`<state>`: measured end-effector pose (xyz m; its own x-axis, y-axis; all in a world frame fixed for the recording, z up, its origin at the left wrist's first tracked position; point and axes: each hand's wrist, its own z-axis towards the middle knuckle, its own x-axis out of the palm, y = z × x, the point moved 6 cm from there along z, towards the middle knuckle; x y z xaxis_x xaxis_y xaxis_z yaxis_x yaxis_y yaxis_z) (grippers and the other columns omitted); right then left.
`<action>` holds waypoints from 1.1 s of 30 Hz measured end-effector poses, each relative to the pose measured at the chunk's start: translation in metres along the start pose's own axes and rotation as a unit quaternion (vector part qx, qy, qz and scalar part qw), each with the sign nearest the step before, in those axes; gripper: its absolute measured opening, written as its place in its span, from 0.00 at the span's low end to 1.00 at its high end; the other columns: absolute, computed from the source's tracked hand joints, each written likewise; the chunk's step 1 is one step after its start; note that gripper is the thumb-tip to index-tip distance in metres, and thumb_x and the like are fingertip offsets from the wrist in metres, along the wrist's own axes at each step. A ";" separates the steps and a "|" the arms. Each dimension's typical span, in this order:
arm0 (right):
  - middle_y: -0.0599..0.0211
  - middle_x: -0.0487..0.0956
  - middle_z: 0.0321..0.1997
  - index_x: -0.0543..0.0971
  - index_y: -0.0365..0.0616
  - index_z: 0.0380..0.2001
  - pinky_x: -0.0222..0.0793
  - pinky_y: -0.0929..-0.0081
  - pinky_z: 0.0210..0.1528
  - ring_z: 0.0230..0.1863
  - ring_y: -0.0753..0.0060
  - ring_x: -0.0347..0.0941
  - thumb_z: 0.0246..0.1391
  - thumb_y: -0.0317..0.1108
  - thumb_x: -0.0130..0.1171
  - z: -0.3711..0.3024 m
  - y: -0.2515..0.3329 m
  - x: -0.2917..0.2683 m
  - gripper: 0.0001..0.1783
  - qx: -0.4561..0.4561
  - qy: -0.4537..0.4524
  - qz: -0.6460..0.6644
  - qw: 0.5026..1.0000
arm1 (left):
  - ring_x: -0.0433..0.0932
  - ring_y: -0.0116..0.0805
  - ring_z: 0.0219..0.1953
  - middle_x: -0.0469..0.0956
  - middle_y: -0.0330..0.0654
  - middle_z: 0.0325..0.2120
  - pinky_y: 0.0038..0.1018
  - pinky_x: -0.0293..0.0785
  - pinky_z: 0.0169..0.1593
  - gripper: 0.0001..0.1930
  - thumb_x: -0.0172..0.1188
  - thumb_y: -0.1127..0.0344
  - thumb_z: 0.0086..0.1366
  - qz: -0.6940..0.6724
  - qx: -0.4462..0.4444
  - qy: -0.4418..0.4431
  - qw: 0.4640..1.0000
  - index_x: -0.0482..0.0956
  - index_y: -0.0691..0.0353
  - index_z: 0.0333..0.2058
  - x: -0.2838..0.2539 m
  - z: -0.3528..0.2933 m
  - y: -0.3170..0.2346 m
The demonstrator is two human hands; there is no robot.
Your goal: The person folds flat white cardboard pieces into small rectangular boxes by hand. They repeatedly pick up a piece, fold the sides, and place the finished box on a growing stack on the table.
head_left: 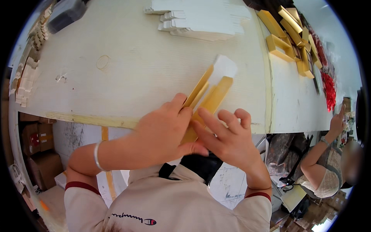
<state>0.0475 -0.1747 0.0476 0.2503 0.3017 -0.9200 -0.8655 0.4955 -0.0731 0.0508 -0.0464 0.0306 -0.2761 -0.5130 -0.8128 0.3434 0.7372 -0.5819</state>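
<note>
Between my hands is a long, narrow gold cardboard box (216, 94), tilted over the table's near edge. A white flap or insert (224, 66) sticks out at its far end. My left hand (164, 125) closes round the box's left side, thumb and fingers pressed on it. My right hand (226, 137) lies against the right side near the close end; thumb and index finger touch the gold card, while the other fingers are bent and held apart. The box's near end is partly hidden behind my hands.
A stack of flat white card pieces (201, 19) lies at the table's (127, 77) far side. Several gold boxes (284, 48) are piled at the right. White pieces line the left edge (26, 79); a dark container (66, 15) stands far left. Another person (322, 166) is at the right.
</note>
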 end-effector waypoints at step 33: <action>0.56 0.72 0.59 0.77 0.44 0.40 0.70 0.68 0.44 0.46 0.62 0.72 0.44 0.28 0.60 -0.045 0.007 0.013 0.16 0.049 -0.052 0.126 0.989 | 0.70 0.34 0.19 0.70 0.39 0.19 0.27 0.64 0.21 0.07 0.68 0.77 0.49 -0.135 0.154 -0.118 0.972 0.82 0.63 0.29 0.018 0.004 0.003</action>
<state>0.0253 -0.2035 0.0175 0.0800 0.5050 -0.8594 -0.8608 0.4698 0.1960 0.0502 -0.0548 0.0146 -0.1917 -0.7825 -0.5924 0.5494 0.4147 -0.7254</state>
